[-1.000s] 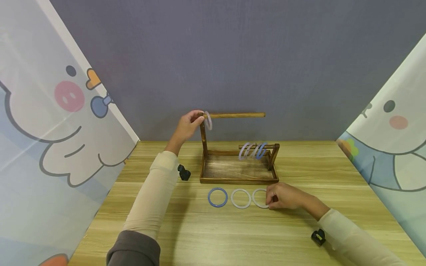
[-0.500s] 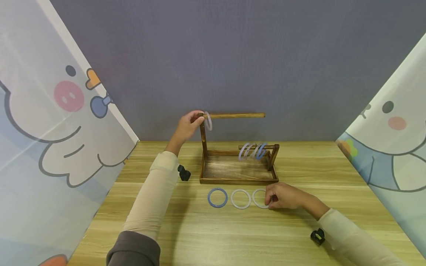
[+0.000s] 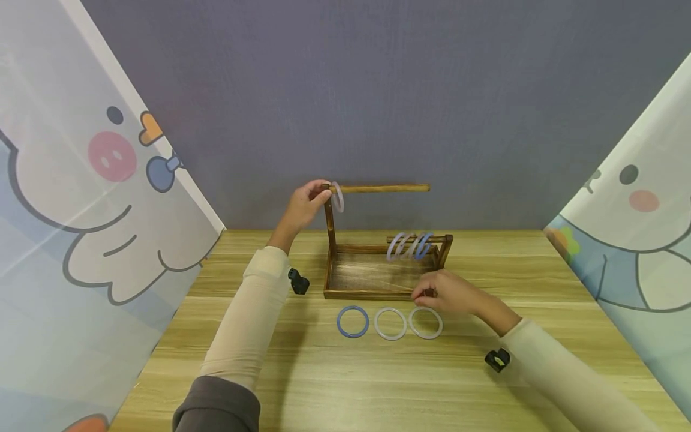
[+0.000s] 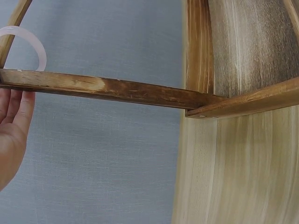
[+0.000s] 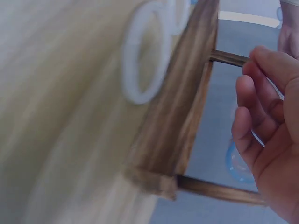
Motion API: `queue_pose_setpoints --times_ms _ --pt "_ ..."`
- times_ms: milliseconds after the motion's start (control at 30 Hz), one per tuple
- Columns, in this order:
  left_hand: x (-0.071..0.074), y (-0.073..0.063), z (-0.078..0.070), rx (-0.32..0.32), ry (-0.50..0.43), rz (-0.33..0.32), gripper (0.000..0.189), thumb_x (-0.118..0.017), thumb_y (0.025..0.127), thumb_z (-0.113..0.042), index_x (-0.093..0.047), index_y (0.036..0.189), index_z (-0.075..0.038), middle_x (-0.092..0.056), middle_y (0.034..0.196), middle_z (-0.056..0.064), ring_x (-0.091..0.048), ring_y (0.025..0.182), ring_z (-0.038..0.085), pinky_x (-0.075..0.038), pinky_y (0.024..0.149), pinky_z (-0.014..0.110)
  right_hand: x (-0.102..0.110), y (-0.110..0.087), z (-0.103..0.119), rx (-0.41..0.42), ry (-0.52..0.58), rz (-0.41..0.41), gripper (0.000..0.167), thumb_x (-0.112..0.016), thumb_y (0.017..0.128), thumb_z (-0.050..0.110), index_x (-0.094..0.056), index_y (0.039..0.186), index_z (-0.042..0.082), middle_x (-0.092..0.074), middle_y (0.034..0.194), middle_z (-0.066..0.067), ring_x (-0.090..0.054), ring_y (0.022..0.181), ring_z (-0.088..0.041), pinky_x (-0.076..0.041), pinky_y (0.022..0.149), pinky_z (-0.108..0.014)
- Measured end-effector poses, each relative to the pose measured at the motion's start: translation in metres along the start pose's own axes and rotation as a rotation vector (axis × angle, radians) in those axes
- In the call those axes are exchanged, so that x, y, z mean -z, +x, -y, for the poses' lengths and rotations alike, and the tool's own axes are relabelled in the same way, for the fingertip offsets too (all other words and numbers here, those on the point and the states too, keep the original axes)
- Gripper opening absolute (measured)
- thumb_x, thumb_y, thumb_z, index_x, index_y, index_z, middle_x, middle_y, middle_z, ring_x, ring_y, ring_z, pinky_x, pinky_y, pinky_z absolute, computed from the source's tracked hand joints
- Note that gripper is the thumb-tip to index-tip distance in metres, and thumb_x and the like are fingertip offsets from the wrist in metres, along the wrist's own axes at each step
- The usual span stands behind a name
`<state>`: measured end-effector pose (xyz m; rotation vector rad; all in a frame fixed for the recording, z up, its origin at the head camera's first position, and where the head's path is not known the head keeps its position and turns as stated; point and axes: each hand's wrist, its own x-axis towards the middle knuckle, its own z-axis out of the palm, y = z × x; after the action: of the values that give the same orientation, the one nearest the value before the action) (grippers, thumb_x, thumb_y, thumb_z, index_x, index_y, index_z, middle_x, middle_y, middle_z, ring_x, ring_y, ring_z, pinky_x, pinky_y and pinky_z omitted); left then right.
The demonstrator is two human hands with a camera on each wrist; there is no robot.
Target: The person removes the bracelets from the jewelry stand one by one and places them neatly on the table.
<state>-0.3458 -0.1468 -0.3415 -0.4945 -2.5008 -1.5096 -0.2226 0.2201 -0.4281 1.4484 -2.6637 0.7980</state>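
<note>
A dark wooden bangle stand (image 3: 372, 295) stands at the table's back, with a tall post on its left and a shorter one on its right. My left hand (image 3: 302, 207) grips the tall post's top; a pale pink bangle (image 3: 341, 201) hangs on the upper bar beside the fingers. Several pale and blue bangles (image 3: 393, 247) hang on the lower bar. My right hand (image 3: 450, 293), fingers loosely bent and holding nothing, is over the tray's front right corner. Before the stand lie a blue bangle (image 3: 353, 336), a white bangle (image 3: 390, 338) and another white bangle (image 3: 426, 337).
One small black object (image 3: 299, 281) sits left of the stand, and another black piece (image 3: 497, 360) shows beside the right sleeve. A grey wall (image 3: 388, 90) rises behind the table; cartoon-printed panels (image 3: 48, 252) flank it.
My right hand has left the rightmost white bangle and moved up and slightly left to the tray's front edge. That bangle still lies on the table. My left hand has stayed on the post.
</note>
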Motion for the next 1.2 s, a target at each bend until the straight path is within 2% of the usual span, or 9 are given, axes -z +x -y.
queue_pose_setpoints --times_ms 167,400,533,600,733,900,1200 --pt "0.001 -0.001 -0.001 0.011 0.017 0.006 0.036 -0.059 0.105 -0.03 -0.062 0.134 -0.01 -0.067 0.124 0.014 -0.062 0.112 0.029 -0.049 0.094 0.043 0.007 0.021 0.006 0.003 -0.022 -0.071 0.008 -0.074 0.094 0.011 -0.079 0.098 0.016 -0.075 0.09 0.004 -0.058 0.069 0.004 -0.05 0.058 -0.02" --pt "0.0 -0.001 0.0 0.003 0.002 0.008 0.035 -0.059 0.105 -0.029 -0.062 0.134 -0.009 -0.067 0.124 0.015 -0.062 0.112 0.029 -0.049 0.093 0.042 0.008 0.052 0.013 -0.021 -0.053 -0.161 0.009 -0.074 0.094 0.012 -0.078 0.1 0.017 -0.077 0.093 0.004 -0.062 0.07 0.002 -0.051 0.06 -0.02" --pt "0.0 -0.001 0.0 0.01 -0.003 0.006 0.035 -0.059 0.105 -0.028 -0.062 0.134 -0.009 -0.067 0.125 0.015 -0.062 0.114 0.03 -0.049 0.097 0.044 0.011 0.069 0.021 -0.096 -0.058 -0.212 0.01 -0.072 0.096 0.015 -0.078 0.104 0.015 -0.077 0.095 0.003 -0.066 0.073 -0.003 -0.054 0.064 -0.023" --pt "0.0 0.0 0.0 0.011 -0.005 0.007 0.035 -0.059 0.105 -0.028 -0.062 0.134 -0.009 -0.067 0.126 0.015 -0.062 0.115 0.03 -0.049 0.098 0.044 0.013 0.078 0.025 -0.148 -0.034 -0.241 0.013 -0.071 0.097 0.016 -0.078 0.107 0.014 -0.078 0.097 0.001 -0.068 0.076 -0.005 -0.056 0.066 -0.023" --pt "0.0 0.0 0.0 0.019 -0.011 0.011 0.036 -0.059 0.105 -0.029 -0.061 0.136 -0.009 -0.067 0.128 0.015 -0.062 0.117 0.03 -0.049 0.1 0.046 0.016 0.094 0.029 -0.228 0.051 -0.321 0.015 -0.07 0.098 0.019 -0.077 0.11 0.012 -0.078 0.098 -0.002 -0.069 0.074 -0.01 -0.055 0.062 -0.025" --pt "0.0 -0.001 0.0 0.03 -0.024 0.02 0.038 -0.059 0.105 -0.031 -0.061 0.137 -0.011 -0.066 0.131 0.013 -0.062 0.119 0.028 -0.049 0.102 0.046 0.017 0.113 0.033 -0.28 0.121 -0.407 0.018 -0.069 0.099 0.021 -0.075 0.114 0.012 -0.077 0.097 -0.003 -0.068 0.065 -0.012 -0.051 0.051 -0.026" --pt "0.0 0.0 0.0 0.009 -0.029 0.007 0.035 -0.059 0.105 -0.026 -0.062 0.135 -0.007 -0.068 0.126 0.016 -0.063 0.114 0.029 -0.05 0.099 0.043 0.021 0.145 0.036 -0.369 0.238 -0.521 0.019 -0.07 0.098 0.021 -0.073 0.115 0.012 -0.075 0.098 -0.006 -0.071 0.069 -0.02 -0.052 0.053 -0.028"
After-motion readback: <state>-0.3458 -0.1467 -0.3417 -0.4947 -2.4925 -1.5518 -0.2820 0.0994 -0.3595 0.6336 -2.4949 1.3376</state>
